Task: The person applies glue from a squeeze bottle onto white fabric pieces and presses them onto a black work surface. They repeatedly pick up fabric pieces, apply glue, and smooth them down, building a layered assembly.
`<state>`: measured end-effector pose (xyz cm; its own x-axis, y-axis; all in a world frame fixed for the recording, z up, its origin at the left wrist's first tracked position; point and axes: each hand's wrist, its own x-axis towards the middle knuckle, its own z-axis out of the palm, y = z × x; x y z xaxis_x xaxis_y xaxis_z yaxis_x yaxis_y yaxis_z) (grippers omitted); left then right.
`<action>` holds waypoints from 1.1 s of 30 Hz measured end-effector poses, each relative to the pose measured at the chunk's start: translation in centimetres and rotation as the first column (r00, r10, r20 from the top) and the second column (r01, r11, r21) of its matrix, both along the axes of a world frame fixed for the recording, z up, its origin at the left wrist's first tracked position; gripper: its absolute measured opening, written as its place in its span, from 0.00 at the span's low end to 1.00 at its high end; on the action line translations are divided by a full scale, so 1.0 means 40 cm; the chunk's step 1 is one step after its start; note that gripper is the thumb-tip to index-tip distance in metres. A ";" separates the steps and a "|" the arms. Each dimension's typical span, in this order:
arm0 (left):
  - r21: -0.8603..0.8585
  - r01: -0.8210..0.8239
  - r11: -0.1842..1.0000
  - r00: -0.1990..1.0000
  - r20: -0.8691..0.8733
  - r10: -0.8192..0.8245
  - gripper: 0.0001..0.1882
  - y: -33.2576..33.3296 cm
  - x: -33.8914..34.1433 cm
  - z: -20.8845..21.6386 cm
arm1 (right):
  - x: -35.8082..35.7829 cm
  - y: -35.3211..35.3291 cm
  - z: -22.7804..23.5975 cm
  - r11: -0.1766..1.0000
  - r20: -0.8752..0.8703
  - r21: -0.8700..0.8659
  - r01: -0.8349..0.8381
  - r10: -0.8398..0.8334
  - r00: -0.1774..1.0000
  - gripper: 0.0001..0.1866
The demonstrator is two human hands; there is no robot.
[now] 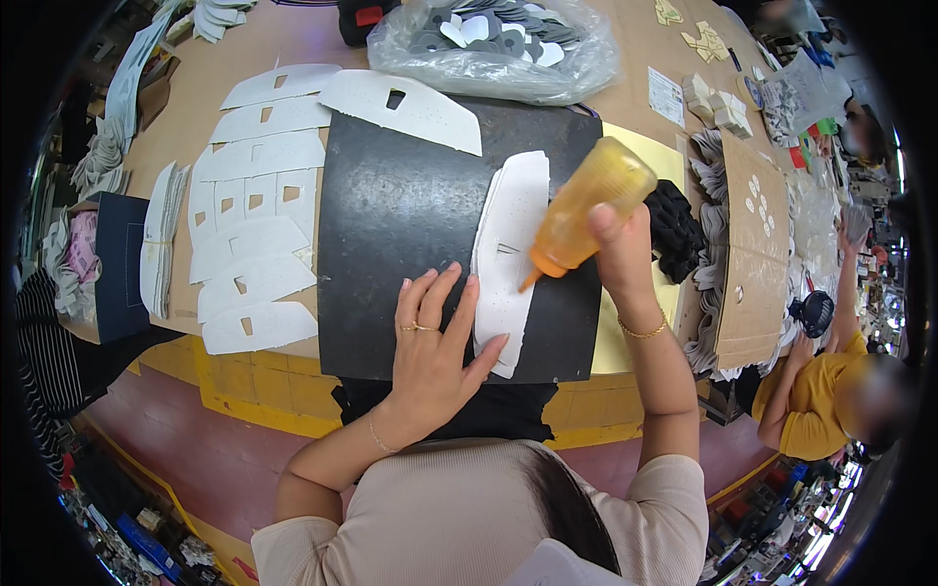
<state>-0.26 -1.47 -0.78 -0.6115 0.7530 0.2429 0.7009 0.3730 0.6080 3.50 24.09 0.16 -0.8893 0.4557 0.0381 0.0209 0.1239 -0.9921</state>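
1. The right hand (625,234) is wrapped around an amber squeeze bottle (596,195), tilted with its orange nozzle (529,283) down and to the left; that slant seems chosen to aim the tip at the work. Whether the tip touches is hard to tell.
2. The left hand (433,322) holds nothing in its grasp: its fingers are spread, with the index finger and thumb resting on the left edge of the white stack (513,225), likely to steady it. The two hands are apart, one on either side.
3. This stack lies lengthwise toward the person, on the right part of a black mat (401,234) at the bench's front edge, probably for easy reach. Its layers show along the left side.
4. A white cutout piece (430,115) lies across the mat's far edge, overhanging it, perhaps to leave working room nearer the body.
5. Left of the mat, white panels (249,244) overlap in a column running back from the bench's front edge, which seems to keep them flat and separate.
6. Beyond the mat, toward the bench's far side, a clear plastic bag (576,78) stands open, presumably to keep its small grey and white pieces together.
7. To the right, a yellow sheet (640,146) adjoins the mat, with a black cloth bundle (676,234) on its right edge.
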 end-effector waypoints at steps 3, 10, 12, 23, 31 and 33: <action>0.063 0.016 0.998 1.000 -0.009 -0.015 0.35 0.008 0.006 0.004 | 0.003 0.013 -0.005 0.920 -0.126 -0.387 0.062 -0.119 0.985 0.36; 0.190 0.062 0.980 0.973 0.209 -0.102 0.20 0.028 -0.068 0.061 | 0.026 0.078 -0.026 0.756 -0.269 -0.647 0.103 -0.353 0.896 0.32; 0.169 -0.006 0.986 0.946 0.322 -0.049 0.17 0.010 -0.149 0.088 | 0.031 0.083 -0.024 0.749 -0.274 -0.656 0.099 -0.358 0.893 0.32; -0.036 -0.101 0.994 0.956 0.273 0.107 0.12 -0.003 -0.616 0.075 | 0.030 0.095 -0.028 0.745 -0.302 -0.666 0.049 -0.329 0.895 0.32; -0.093 -0.085 0.992 0.957 0.270 0.107 0.12 0.014 -0.694 0.038 | 0.037 0.105 -0.031 0.754 -0.317 -0.655 0.052 -0.337 0.887 0.30; -0.139 -0.106 0.985 0.969 0.207 0.133 0.12 0.007 -0.695 0.036 | 0.034 0.100 -0.030 0.772 -0.315 -0.632 0.064 -0.331 0.890 0.30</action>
